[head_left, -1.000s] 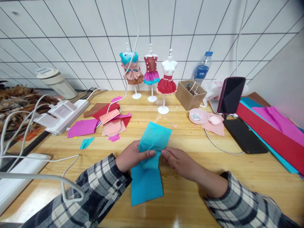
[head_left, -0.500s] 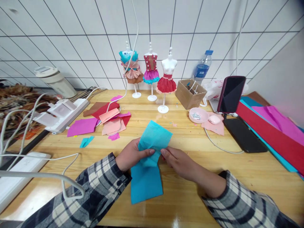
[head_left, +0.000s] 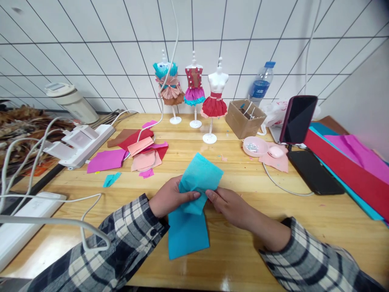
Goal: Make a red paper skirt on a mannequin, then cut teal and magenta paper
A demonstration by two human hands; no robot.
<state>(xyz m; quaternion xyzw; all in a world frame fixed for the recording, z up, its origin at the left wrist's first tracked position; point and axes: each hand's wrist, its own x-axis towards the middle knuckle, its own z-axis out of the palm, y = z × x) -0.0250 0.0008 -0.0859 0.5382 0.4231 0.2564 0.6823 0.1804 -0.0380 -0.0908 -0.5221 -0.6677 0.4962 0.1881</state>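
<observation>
Both my hands grip a light turquoise sheet of crepe paper (head_left: pixel 203 170) above the table. My left hand (head_left: pixel 172 198) pinches its left side, thumb lying across the front. With thumb and fingers closed, my right hand (head_left: pixel 226 205) holds the right edge, where the sheet is gathered and creased. Below the hands a darker blue paper piece (head_left: pixel 188 237) lies on the wooden table, partly covered by the held sheet. Three small mannequins stand at the back: one in a red skirt (head_left: pixel 214 106), one in a magenta skirt (head_left: pixel 194 94), one in turquoise and peach ruffles (head_left: pixel 168 83).
Coloured paper scraps (head_left: pixel 139 148) lie left of centre. Power strips (head_left: pixel 88 146) and loose white cables crowd the left side. A cardboard box (head_left: pixel 245 119), a pink bead dish (head_left: pixel 255 147), a black phone (head_left: pixel 316 172) and long paper sheets (head_left: pixel 349 174) sit on the right.
The held turquoise sheet is tilted slightly more to the right. Both hands keep their grip, and the whole view has shifted a little.
</observation>
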